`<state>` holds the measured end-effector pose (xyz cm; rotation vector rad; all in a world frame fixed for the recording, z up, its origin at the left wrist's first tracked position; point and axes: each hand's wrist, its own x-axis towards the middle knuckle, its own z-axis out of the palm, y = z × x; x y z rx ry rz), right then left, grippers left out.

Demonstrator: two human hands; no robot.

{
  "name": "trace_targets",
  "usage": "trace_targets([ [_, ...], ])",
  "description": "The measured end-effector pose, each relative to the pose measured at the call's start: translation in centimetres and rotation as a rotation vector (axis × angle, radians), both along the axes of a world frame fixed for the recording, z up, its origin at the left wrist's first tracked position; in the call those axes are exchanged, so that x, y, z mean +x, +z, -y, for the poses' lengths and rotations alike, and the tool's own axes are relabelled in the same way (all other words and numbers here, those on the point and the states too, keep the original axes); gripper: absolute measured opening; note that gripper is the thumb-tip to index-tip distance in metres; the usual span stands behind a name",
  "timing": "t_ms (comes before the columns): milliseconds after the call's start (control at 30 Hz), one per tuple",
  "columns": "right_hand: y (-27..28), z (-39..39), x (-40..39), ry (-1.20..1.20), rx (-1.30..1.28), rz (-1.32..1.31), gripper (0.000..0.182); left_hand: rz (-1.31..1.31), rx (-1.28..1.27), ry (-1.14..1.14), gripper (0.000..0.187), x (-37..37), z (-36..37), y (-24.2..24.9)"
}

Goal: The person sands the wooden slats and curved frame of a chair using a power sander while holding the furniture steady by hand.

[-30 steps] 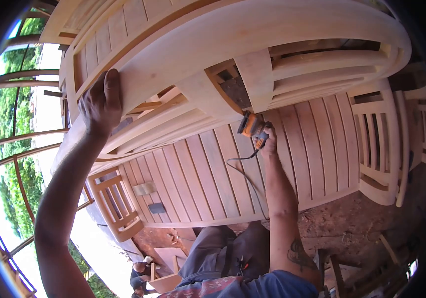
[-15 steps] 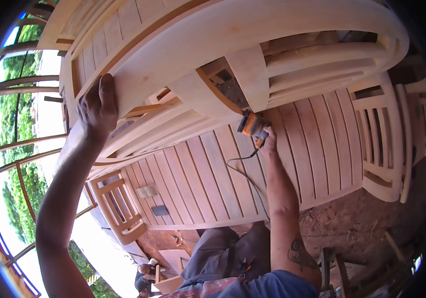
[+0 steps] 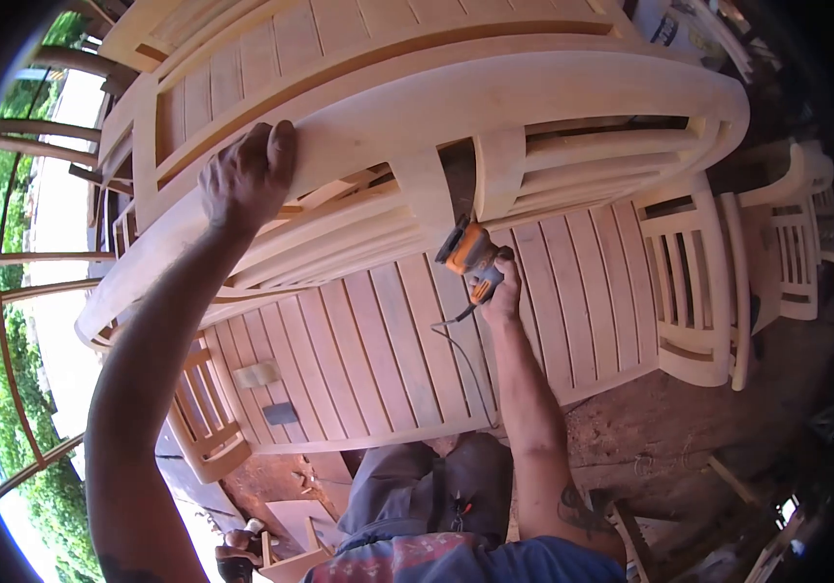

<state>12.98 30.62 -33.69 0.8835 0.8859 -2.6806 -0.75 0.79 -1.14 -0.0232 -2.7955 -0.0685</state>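
Observation:
A wooden bench with a curved back rail (image 3: pixel 417 102) and a slatted seat (image 3: pixel 378 335) fills the middle of the view. My left hand (image 3: pixel 247 180) grips the top of the curved rail, fingers wrapped over its edge. In my right hand (image 3: pixel 502 290) is an orange and black power sander (image 3: pixel 468 251), held tilted beside the back's centre uprights, above the seat. Whether its pad touches the wood cannot be made out. A thin cable (image 3: pixel 465 364) runs from the sander down across the seat slats.
Two small blocks, one pale (image 3: pixel 256 374) and one grey (image 3: pixel 281 414), lie on the seat's left part. Slatted armrests (image 3: pixel 694 291) stand at both ends. More wooden furniture stands behind and at right. A person (image 3: pixel 238 554) is at the lower left.
The whole view has shifted, with the curved rail now lower in the frame. My left hand still holds the rail, and the sander remains in my right hand near the centre uprights.

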Motion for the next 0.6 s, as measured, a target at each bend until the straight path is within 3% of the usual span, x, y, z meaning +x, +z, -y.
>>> trace_targets([
  [100, 4.0, 0.0, -0.1, -0.005, -0.017, -0.013, 0.030, -0.011, 0.011, -0.017, 0.042, -0.1, 0.2, -0.2],
  [200, 8.3, -0.3, -0.2, 0.011, 0.122, 0.044, 0.037, -0.027, 0.021, -0.026, 0.042, 0.1, 0.1, 0.1],
  [300, 12.9, -0.5, -0.2, 0.045, 0.126, -0.063, 0.035, -0.006, 0.010, -0.016, 0.043, 0.1, 0.5, -0.3],
  [433, 21.4, -0.2, -1.0, 0.103, 0.298, -0.096, 0.036, 0.026, 0.046, 0.012, 0.045, 0.2, 0.3, -0.2],
  [567, 26.8, 0.2, -1.5, 0.006, 0.477, -0.094, 0.038, 0.017, 0.061, -0.003, 0.046, 0.2, 0.4, -0.4],
  [600, 27.6, 0.2, -1.0, -0.036, 0.383, -0.153, 0.038, 0.001, 0.055, -0.011, 0.047, 0.1, 0.6, -0.8],
])
